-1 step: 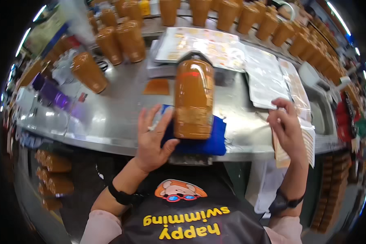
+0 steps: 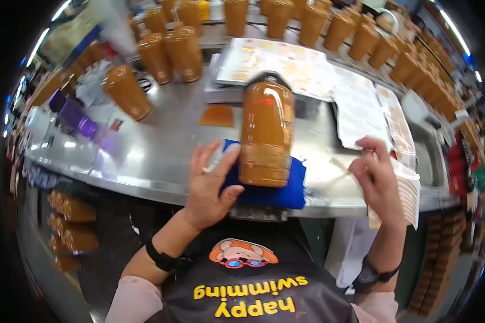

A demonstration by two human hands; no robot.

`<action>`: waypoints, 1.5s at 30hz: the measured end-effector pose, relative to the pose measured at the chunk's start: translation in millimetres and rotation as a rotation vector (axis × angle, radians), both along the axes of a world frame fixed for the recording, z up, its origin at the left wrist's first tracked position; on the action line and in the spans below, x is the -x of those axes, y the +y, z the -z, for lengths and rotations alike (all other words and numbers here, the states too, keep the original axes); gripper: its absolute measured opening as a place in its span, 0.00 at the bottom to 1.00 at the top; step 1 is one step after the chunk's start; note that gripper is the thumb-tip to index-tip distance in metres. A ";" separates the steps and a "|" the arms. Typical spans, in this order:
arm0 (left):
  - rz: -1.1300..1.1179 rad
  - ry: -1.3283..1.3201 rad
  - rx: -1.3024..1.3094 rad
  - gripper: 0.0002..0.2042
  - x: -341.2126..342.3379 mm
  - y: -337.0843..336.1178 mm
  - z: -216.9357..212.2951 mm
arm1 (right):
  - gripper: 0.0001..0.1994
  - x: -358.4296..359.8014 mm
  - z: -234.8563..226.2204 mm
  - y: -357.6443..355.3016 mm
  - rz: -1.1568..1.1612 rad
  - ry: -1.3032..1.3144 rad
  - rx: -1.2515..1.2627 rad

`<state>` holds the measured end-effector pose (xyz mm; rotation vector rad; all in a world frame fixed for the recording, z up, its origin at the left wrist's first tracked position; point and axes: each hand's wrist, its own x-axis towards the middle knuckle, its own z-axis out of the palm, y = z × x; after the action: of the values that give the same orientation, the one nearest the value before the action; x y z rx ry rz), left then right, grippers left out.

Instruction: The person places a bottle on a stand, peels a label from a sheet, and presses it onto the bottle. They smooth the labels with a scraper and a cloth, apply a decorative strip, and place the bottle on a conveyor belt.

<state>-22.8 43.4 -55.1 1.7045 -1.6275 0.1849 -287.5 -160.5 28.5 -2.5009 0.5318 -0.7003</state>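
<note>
In front of me a large glossy brown vessel (image 2: 268,129), bottle-shaped with a dark far end, rests on a folded blue cloth (image 2: 293,188). A paler patterned band crosses its near part. My left hand (image 2: 210,185) is beside the vessel's left side, fingers spread and thumb apart. A small whitish thing shows at those fingers; I cannot tell what it is. Off to the right, above the table edge, my right hand (image 2: 380,180) has its fingers curled into a pinch. A faint thin line runs from its fingertips, too blurred to name.
An orange-brown flat piece (image 2: 216,116) lies behind the cloth on the metal table (image 2: 156,156). Printed sheets (image 2: 275,59) and a white packet (image 2: 358,110) lie farther back. Similar brown vessels (image 2: 183,54) stand along the back; another (image 2: 126,92) is at left. A sink (image 2: 430,151) is at right.
The whole view has shifted slightly, with the table and vessel appearing a little farther right. Both hands keep nearly the same poses, and the vessel stays on the cloth.
</note>
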 end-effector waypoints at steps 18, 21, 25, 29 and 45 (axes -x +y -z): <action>0.065 0.809 -0.084 0.08 10.8 -0.6 -12.8 | 0.05 -84.5 10.4 82.3 -0.033 0.002 -0.080; 0.055 0.905 -0.078 0.10 9.4 -2.2 -6.7 | 0.05 -85.2 11.9 81.3 -0.037 -0.021 -0.090; 0.082 0.842 -0.016 0.20 15.8 -8.5 -10.4 | 0.05 -84.6 12.5 79.2 -0.025 -0.047 -0.116; 0.117 0.860 -0.029 0.25 12.8 -9.9 -0.7 | 0.05 -84.6 14.6 76.8 -0.044 -0.046 -0.115; 0.118 0.833 0.002 0.26 15.4 -14.7 -1.2 | 0.06 -81.0 20.6 72.9 -0.045 -0.072 -0.224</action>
<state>-38.1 28.7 -53.9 1.3889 -1.0776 -0.5193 -206.6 -87.6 7.8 -2.2642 0.4971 -0.6721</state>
